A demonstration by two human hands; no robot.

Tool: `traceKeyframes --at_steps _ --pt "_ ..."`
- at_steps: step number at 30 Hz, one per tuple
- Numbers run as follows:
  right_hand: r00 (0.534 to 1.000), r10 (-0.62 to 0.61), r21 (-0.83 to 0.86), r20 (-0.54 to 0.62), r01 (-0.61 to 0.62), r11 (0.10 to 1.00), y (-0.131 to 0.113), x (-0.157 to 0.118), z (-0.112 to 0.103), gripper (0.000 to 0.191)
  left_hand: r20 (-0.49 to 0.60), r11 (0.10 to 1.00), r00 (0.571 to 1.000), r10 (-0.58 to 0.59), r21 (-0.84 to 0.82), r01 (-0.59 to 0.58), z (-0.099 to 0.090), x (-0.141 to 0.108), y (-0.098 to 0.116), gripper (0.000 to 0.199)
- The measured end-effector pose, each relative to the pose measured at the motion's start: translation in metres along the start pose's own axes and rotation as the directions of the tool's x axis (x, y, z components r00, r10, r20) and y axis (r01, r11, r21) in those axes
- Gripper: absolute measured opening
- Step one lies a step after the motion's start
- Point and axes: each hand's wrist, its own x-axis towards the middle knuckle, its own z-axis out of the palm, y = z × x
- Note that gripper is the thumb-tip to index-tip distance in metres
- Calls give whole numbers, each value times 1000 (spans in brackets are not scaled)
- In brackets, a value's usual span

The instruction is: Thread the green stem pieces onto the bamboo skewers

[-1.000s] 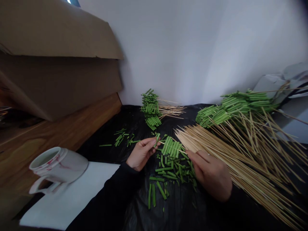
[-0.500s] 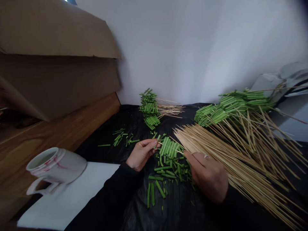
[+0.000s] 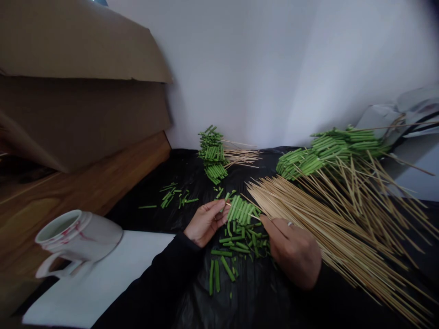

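Observation:
Between my hands is a bamboo skewer threaded with a row of cut green stalks (image 3: 243, 210), lying side by side like rungs. My left hand (image 3: 206, 222) is closed in a pinch at the skewer's left end, thumb and forefinger on a short green stalk piece (image 3: 226, 197). Closed round the skewer's right end is my right hand (image 3: 294, 250), with a ring on one finger. Loose cut stalk pieces (image 3: 240, 244) lie on the black plastic sheet (image 3: 254, 292) just below the row.
Bare bamboo skewers (image 3: 318, 228) are heaped at the right. Filled skewers lie in a small stack (image 3: 214, 153) at the back and a larger pile (image 3: 329, 151) at back right. At left stand a mug (image 3: 85, 233) on white paper (image 3: 113, 274) and a cardboard box (image 3: 85, 114).
My left hand has shifted slightly right, its fingers closer to the threaded row. The right hand has moved a little left, still on the skewer.

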Motion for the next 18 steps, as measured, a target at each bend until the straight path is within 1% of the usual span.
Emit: traceKeyframes --at_steps 3,7,13,18 --pt "1000 -3 -3 6 3 1000 0 0 0 34 -16 1000 1000 -27 -15 27 1 -1 -1 24" --pt "1000 -8 6 -15 8 1000 -1 -1 1 33 -25 1000 999 -20 -13 20 3 -1 -2 21" --pt "1000 -14 7 3 14 1000 -5 0 3 32 17 1000 1000 -2 -4 2 7 -3 -5 20" --pt "1000 20 38 -10 -19 999 -3 3 4 31 35 999 999 40 24 -41 7 -6 0 26"
